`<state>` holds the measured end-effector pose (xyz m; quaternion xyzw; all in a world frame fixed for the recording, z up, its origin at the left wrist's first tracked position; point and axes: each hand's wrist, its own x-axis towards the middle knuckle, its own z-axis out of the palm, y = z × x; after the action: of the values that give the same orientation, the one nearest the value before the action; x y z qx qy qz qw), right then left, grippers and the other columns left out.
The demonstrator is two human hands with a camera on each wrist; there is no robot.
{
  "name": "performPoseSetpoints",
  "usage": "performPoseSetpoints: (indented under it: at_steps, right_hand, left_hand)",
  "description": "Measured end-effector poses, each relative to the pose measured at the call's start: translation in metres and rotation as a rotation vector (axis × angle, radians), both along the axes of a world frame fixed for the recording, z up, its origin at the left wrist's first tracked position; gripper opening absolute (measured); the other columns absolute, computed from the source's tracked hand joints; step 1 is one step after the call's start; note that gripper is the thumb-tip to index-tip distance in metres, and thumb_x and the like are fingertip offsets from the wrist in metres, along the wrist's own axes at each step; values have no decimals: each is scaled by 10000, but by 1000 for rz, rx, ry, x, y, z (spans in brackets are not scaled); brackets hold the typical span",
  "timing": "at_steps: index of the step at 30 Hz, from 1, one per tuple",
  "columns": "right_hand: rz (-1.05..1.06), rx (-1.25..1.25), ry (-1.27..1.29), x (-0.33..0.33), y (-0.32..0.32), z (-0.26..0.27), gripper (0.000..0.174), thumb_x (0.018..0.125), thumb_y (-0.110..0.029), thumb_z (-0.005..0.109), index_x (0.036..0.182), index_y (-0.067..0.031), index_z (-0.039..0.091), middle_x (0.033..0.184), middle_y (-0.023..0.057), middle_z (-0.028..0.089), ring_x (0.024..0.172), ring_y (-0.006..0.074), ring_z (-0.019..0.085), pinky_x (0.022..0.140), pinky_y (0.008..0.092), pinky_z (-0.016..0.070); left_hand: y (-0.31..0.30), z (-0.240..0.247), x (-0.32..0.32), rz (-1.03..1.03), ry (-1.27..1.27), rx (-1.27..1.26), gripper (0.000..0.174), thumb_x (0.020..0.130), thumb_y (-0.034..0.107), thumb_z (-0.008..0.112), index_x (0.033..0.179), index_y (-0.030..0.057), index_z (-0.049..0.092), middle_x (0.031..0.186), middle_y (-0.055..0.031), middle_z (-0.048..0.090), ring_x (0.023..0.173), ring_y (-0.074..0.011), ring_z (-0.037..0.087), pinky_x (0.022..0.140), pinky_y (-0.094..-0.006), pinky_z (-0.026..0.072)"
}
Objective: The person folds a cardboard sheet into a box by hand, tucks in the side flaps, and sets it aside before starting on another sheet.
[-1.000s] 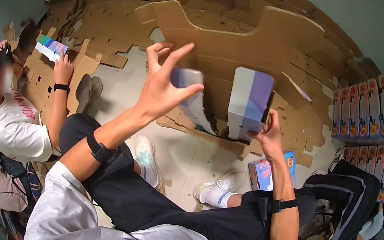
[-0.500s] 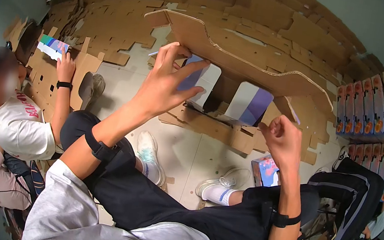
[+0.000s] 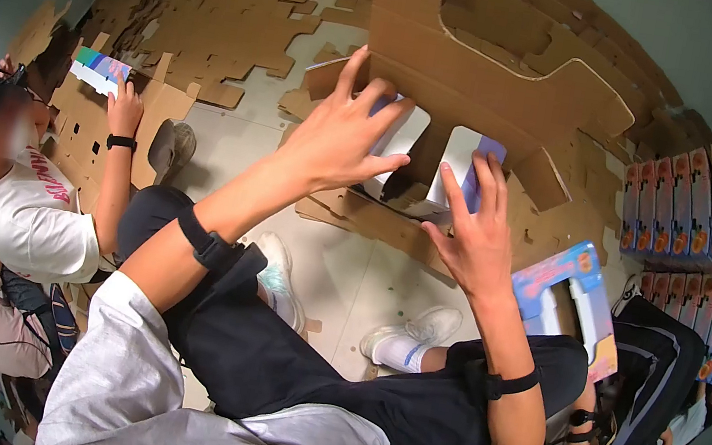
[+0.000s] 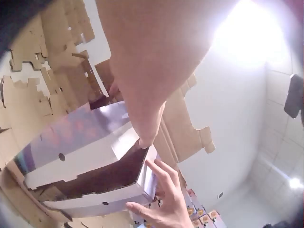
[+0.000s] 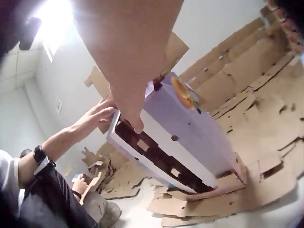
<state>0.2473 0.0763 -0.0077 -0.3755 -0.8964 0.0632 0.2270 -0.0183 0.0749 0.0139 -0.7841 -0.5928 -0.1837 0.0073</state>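
A tall carton with purple and white faces and raised brown cardboard flaps stands before the knees. In the head view, my left hand [image 3: 341,141] spreads its fingers over the left white flap [image 3: 406,133], one fingertip reaching the brown panel [image 3: 480,84]. My right hand [image 3: 474,241] lays its fingers on the right white and purple flap [image 3: 459,157], thumb apart. A dark gap lies between the flaps. The left wrist view shows my right hand [image 4: 168,204] at the carton's end; the right wrist view shows the carton's purple side [image 5: 190,133]. Some fingertips are hidden.
Flattened cardboard [image 3: 229,25] covers much of the floor. Packed boxes [image 3: 684,209] are stacked at the right. A blue and pink box piece [image 3: 543,275] stands by the right knee, near another person's arm [image 3: 579,444]. At the left, a person in a white shirt [image 3: 40,219] touches another carton.
My right hand has moved left onto the right flap. My left hand has shifted right over its flap. The brown panel stands more upright, and the blue and pink piece by the knee has risen.
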Motion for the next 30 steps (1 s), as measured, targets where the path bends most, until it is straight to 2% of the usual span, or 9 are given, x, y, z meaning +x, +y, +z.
performPoseSetpoints:
  at_steps: [8, 9, 13, 17, 24, 25, 28, 29, 30]
  right_hand:
    - [-98, 185, 8, -16, -4, -25, 696, 668, -262, 938, 1304, -225, 655, 1474, 183, 433, 1399, 421, 424, 1048, 551, 482]
    - [-114, 220, 14, -21, -4, -35, 524, 694, -236, 912, 1161, -202, 677, 1440, 186, 448, 1392, 438, 424, 1047, 576, 462]
    - [-118, 257, 117, -26, -6, -40, 304, 690, -102, 833, 947, -150, 677, 1369, 166, 476, 1367, 422, 450, 1016, 570, 454]
    - [94, 35, 126, -19, -14, -35, 282, 660, -74, 796, 912, -115, 676, 1319, 141, 517, 1316, 391, 492, 1007, 563, 449]
    - [95, -85, 126, -17, -6, -18, 321, 746, -104, 759, 1054, -51, 690, 1423, 180, 541, 1370, 371, 486, 1089, 534, 426]
    - [86, -14, 93, -17, -5, -18, 331, 820, -140, 719, 1126, -25, 671, 1314, 199, 632, 1241, 366, 626, 1011, 521, 515]
    - [-51, -343, -291, -9, 12, -23, 300, 882, -153, 671, 1156, -32, 668, 1143, 197, 709, 960, 389, 736, 839, 507, 601]
    - [-16, -133, -131, -8, 14, -32, 279, 927, -231, 705, 1118, -29, 679, 1013, 199, 728, 737, 406, 733, 686, 501, 625]
    - [-37, -119, -156, -6, 14, -37, 292, 917, -268, 726, 1081, -31, 681, 983, 195, 729, 739, 397, 733, 736, 499, 621]
  left_hand:
    - [-5, -9, 14, 5, -46, 47, 784, 788, 410, 814, 1475, 121, 572, 1380, -190, 525, 1556, -554, 61, 1139, -621, 489]
    - [-7, -10, 17, 25, -51, 38, 778, 780, 390, 812, 1468, 111, 577, 1375, -200, 526, 1557, -556, 55, 1138, -619, 492]
    - [-11, -11, 17, 47, -83, 53, 713, 770, 321, 796, 1415, 83, 607, 1332, -204, 531, 1557, -564, 60, 1115, -609, 506]
    - [-6, -10, 7, 41, -79, 6, 644, 792, 323, 776, 1381, 105, 635, 1305, -186, 541, 1562, -553, 70, 1130, -602, 493]
    - [-7, -12, 4, -10, -83, 26, 462, 880, 296, 710, 1310, 127, 712, 1327, -114, 590, 1577, -519, 67, 1196, -569, 439]
    - [-8, -11, 3, -24, -75, 39, 446, 890, 292, 705, 1304, 127, 720, 1329, -103, 600, 1577, -519, 71, 1205, -559, 431]
    - [-11, -8, 3, -79, -18, 80, 417, 915, 289, 696, 1298, 129, 733, 1330, -78, 620, 1577, -517, 84, 1232, -535, 404]
    - [-13, -8, 3, -99, 6, 91, 411, 923, 290, 694, 1299, 130, 735, 1330, -71, 625, 1577, -517, 88, 1240, -527, 394]
    - [-12, -8, 2, -101, 14, 82, 407, 928, 294, 694, 1299, 133, 736, 1333, -68, 624, 1577, -517, 88, 1244, -527, 387]
